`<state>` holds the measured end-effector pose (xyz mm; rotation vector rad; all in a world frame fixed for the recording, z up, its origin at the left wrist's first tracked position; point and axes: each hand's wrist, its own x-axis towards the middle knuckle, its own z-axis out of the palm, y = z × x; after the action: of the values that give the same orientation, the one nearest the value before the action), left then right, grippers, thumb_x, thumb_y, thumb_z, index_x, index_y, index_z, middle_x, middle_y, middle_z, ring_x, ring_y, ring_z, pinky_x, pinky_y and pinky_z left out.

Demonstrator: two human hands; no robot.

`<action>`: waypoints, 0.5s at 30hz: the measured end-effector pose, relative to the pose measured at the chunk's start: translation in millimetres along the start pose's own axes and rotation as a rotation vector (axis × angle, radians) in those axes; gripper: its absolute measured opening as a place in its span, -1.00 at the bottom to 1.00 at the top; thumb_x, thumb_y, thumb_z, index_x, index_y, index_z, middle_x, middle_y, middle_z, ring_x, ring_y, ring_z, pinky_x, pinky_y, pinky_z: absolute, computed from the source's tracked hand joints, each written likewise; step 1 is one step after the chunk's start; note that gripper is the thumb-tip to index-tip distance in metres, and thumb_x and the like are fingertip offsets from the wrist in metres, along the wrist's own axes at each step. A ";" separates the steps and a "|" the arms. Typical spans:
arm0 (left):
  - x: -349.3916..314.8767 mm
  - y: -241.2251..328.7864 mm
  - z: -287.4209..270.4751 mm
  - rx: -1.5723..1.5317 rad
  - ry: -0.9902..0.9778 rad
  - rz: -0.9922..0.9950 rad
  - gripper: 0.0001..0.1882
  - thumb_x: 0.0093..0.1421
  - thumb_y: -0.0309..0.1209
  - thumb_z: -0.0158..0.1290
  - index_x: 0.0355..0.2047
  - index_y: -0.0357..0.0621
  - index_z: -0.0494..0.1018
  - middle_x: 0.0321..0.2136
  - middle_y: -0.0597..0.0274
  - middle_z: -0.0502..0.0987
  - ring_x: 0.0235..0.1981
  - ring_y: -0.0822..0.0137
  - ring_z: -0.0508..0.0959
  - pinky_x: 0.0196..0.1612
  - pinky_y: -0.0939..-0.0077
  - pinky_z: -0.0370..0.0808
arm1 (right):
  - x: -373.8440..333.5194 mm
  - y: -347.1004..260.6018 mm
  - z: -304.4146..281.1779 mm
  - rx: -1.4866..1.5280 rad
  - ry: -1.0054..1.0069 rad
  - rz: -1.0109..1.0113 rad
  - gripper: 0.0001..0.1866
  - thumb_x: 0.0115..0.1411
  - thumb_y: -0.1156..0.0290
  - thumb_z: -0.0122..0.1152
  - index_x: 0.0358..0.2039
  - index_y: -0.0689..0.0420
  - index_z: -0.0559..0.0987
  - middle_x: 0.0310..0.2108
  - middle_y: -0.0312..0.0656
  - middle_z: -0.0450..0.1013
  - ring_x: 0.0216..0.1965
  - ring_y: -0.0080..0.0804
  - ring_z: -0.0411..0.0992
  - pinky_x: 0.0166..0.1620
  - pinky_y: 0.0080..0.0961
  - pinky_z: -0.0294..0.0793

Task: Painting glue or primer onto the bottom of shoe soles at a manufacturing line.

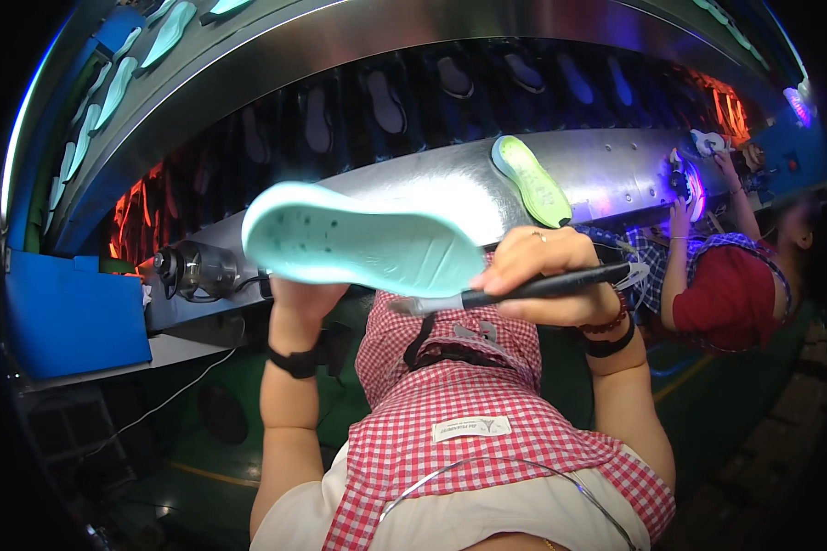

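A pale turquoise shoe sole is held up in front of me, its inner side with small dark spots toward me. My left hand grips it from below near the broad left end; the sole hides most of those fingers. My right hand is closed around the black handle of a brush, with fingertips at the sole's right end. The brush's pale tip points left, just below the sole's lower edge. Beyond my right hand, a yellow-green sole lies on the metal bench.
Behind the bench runs a dark conveyor carrying several soles, with orange-red glow at both ends. A metal-and-glass pot and a blue box stand at left. More soles lie on the upper-left belt. A co-worker handles a shoe at right.
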<state>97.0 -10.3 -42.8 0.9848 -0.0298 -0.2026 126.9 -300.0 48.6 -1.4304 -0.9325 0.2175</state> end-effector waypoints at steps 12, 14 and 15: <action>19.6 -40.5 50.0 -0.475 0.341 -0.015 -0.18 0.10 0.31 -0.51 0.00 -0.16 0.22 -0.16 0.02 0.41 -0.14 0.10 0.42 -0.03 0.21 0.35 | 2.0 41.4 51.2 -0.393 0.094 -0.016 -0.81 -0.16 0.56 0.27 -0.44 0.20 0.57 -0.52 -0.17 0.50 -0.50 -0.35 0.46 -0.41 -0.55 0.42; 19.1 -35.1 41.9 -0.467 0.415 0.036 -0.13 0.07 0.35 -0.53 -0.02 -0.20 0.23 -0.20 0.04 0.42 -0.18 0.11 0.43 -0.02 0.18 0.34 | -8.6 36.4 44.3 -0.323 -0.071 0.039 -0.81 -0.18 0.57 0.27 -0.45 0.22 0.57 -0.51 -0.14 0.50 -0.50 -0.33 0.47 -0.40 -0.53 0.43; 18.5 -33.9 40.7 -0.464 0.415 0.034 -0.13 0.07 0.35 -0.53 -0.02 -0.20 0.23 -0.20 0.04 0.42 -0.18 0.11 0.43 -0.02 0.18 0.34 | -10.3 30.5 38.0 -0.241 -0.117 0.077 -0.81 -0.17 0.56 0.28 -0.44 0.22 0.57 -0.52 -0.14 0.50 -0.51 -0.34 0.47 -0.40 -0.53 0.43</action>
<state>105.1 -65.4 -49.6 0.5476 0.3657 0.0310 107.3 -272.6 11.9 -1.6919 -1.0264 0.2547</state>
